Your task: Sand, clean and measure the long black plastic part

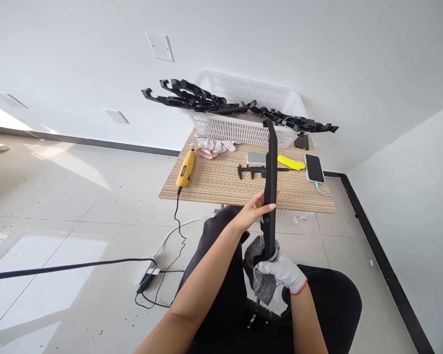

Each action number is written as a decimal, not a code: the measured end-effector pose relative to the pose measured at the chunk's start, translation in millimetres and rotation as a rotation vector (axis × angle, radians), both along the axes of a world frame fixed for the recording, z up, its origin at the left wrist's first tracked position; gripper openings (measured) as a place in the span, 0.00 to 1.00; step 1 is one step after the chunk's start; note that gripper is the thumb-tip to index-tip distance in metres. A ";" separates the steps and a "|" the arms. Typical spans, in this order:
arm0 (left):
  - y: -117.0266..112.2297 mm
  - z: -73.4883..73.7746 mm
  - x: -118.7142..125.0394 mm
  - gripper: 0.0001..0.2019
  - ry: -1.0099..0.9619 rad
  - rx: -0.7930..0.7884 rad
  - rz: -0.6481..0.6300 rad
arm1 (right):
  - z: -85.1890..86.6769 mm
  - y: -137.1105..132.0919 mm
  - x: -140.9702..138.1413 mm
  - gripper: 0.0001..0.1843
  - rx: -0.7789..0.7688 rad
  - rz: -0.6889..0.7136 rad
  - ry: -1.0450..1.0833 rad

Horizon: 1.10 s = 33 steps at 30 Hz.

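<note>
A long black plastic part stands nearly upright in front of me, its top end reaching the basket's front. Bare, my left hand is closed around the part's middle, thumb across the near face. My right hand wears a white knit glove with a red-orange cuff. It presses a grey cloth around the part's lower end, below my left hand. Some of the right fingers are hidden by the cloth.
A white basket piled with similar black parts stands on a wooden table. A yellow rotary tool, white glove, caliper, grey block, yellow-handled tool and phone lie there. Cables reach a power strip.
</note>
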<state>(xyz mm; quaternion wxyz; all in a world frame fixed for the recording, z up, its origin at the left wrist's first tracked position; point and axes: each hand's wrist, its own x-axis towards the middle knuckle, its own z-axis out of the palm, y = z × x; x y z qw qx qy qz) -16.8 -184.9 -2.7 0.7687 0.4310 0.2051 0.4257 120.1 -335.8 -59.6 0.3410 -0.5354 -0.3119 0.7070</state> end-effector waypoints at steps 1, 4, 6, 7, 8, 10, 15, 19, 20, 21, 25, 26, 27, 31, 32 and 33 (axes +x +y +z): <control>-2.0 -1.0 3.3 0.21 0.012 -0.028 -0.005 | 1.6 1.2 -0.6 0.24 -0.015 0.000 0.002; -7.4 -4.4 12.4 0.25 -0.005 -0.136 0.002 | 5.2 4.9 -3.3 0.23 -0.033 -0.020 0.004; -9.2 -5.4 16.2 0.27 -0.022 -0.196 0.032 | 7.2 6.5 -5.8 0.25 -0.011 -0.041 0.001; -9.3 -5.3 17.0 0.27 -0.025 -0.219 0.052 | 8.6 6.8 -7.1 0.26 0.002 -0.052 -0.011; -9.0 -4.7 17.1 0.26 -0.027 -0.239 0.073 | 10.3 6.8 -8.1 0.28 0.016 -0.061 -0.036; -7.6 -2.8 15.8 0.25 -0.028 -0.273 0.117 | 15.6 6.4 -9.5 0.30 0.046 -0.067 -0.126; -2.9 2.2 10.3 0.24 0.007 -0.321 0.199 | 31.7 7.0 -10.5 0.30 0.192 -0.089 -0.422; -0.6 2.8 7.4 0.24 -0.041 -0.286 0.296 | 31.8 8.9 -4.7 0.34 0.188 -0.555 -0.684; -1.2 2.1 7.3 0.25 -0.037 -0.262 0.278 | 31.4 9.7 -2.2 0.37 0.213 -0.682 -0.751; -2.4 1.0 7.8 0.27 -0.020 -0.234 0.241 | 32.1 10.9 0.2 0.40 0.263 -0.761 -0.801; -13.7 -8.8 16.1 0.29 0.082 -0.073 0.161 | 52.1 23.9 -1.7 0.38 0.581 -0.533 -0.848; -17.2 -12.3 19.0 0.27 0.111 -0.006 0.177 | 60.4 29.9 -5.4 0.36 0.657 -0.426 -0.862; -20.5 -16.0 21.8 0.24 0.137 0.061 0.191 | 68.7 37.0 -9.8 0.34 0.729 -0.336 -0.879; -26.8 -26.9 28.5 0.22 0.195 0.243 0.178 | 93.8 75.0 -23.4 0.32 0.864 -0.029 -1.325; -26.6 -27.7 29.4 0.22 0.196 0.260 0.175 | 97.8 85.9 -24.9 0.32 0.863 -0.033 -1.383; -26.1 -27.8 30.0 0.22 0.201 0.278 0.183 | 101.7 97.1 -26.1 0.33 0.863 -0.043 -1.427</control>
